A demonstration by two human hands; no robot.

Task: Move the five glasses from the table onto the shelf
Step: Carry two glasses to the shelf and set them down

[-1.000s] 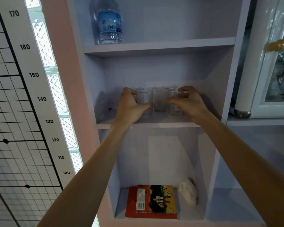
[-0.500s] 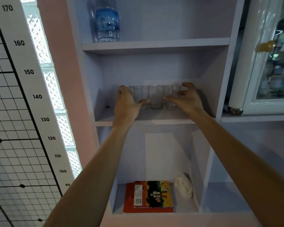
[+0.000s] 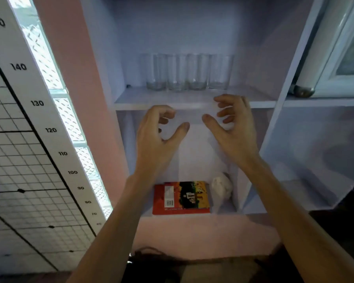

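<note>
Clear glass tumblers (image 3: 187, 73) stand in a row on pale lilac shelf (image 3: 172, 99); left hand (image 3: 157, 137) and right hand (image 3: 231, 129) below, loosely curled, empty.

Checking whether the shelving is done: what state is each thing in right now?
glasses, upright in a row on the shelf, untouched.
left hand, empty, fingers loosely curled, off the glasses.
right hand, empty, fingers loosely curled, off the glasses.
book, lying flat on the bottom shelf.

Orange book (image 3: 181, 198) beside white lump (image 3: 222, 185)
</note>
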